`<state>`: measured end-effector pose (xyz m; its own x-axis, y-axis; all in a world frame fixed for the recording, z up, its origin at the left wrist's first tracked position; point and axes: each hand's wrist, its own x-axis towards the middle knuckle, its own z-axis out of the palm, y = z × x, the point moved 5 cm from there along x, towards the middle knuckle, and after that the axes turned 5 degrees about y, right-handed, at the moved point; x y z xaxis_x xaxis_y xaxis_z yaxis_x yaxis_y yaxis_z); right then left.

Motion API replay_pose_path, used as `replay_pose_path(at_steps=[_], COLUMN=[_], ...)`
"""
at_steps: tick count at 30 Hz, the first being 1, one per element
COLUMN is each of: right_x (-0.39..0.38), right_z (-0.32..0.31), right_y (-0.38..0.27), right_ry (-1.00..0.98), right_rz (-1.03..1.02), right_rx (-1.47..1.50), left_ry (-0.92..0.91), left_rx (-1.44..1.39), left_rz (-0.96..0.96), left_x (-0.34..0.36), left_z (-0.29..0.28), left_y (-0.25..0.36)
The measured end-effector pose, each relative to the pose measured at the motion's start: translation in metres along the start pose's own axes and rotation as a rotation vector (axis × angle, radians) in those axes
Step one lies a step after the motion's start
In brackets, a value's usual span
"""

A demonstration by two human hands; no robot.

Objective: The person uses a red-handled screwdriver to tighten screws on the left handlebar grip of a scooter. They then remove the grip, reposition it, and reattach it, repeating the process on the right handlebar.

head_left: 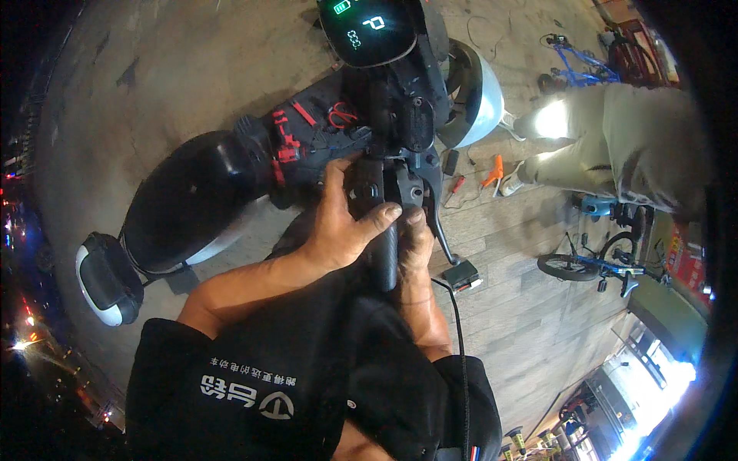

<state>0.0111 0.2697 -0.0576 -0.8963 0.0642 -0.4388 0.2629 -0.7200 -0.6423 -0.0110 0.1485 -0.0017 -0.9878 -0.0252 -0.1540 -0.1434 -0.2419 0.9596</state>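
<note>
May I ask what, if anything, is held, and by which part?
The left hand and right hand hold a handlebar at the inner end of its grip.

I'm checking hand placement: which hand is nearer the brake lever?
The right hand, seen between the grip and brake lever; the left hand is mostly on the grip's other side.

Black short-sleeved shirt [307,346] with white chest print [228,389]

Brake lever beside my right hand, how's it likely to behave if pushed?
The brake lever should feel stiff, since it looks like one slim, solid bar. It would likely pivot rather than slide, its upper end meeting the handlebar.
</note>
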Motion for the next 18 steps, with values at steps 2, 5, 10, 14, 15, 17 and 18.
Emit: replay_pose_path(at_steps=[2, 5, 10, 14, 15, 17, 18], right_x=[0.001, 0.000, 0.003, 0.001, 0.001, 0.000, 0.000], right_z=[0.002, 0.000, -0.001, 0.008, 0.010, 0.010, 0.009], right_y=[-0.001, 0.002, 0.004, -0.001, -0.001, 0.000, 0.002], right_ry=[-0.013, -0.024, -0.049, -0.056, -0.051, -0.056, -0.068], right_rz=[-0.005, 0.015, 0.005, 0.007, 0.008, 0.013, 0.017], right_rx=[0.004, 0.001, -0.029, -0.012, -0.006, 0.003, 0.009], left_ry=[-0.006, -0.006, 0.032, 0.023, 0.019, 0.011, 0.017], left_rx=[-0.029, -0.087, -0.019, 0.052, 0.045, 0.031, 0.082], left_rz=[-0.009, 0.009, 0.088, 0.119, 0.110, 0.092, 0.101], left_x=[-0.001, -0.003, -0.009, -0.011, -0.012, -0.013, -0.015], left_z=[0.002, 0.008, 0.013, 0.011, 0.011, 0.010, 0.008], left_y=[0.003, 0.004, -0.001, -0.004, -0.004, -0.003, -0.003])
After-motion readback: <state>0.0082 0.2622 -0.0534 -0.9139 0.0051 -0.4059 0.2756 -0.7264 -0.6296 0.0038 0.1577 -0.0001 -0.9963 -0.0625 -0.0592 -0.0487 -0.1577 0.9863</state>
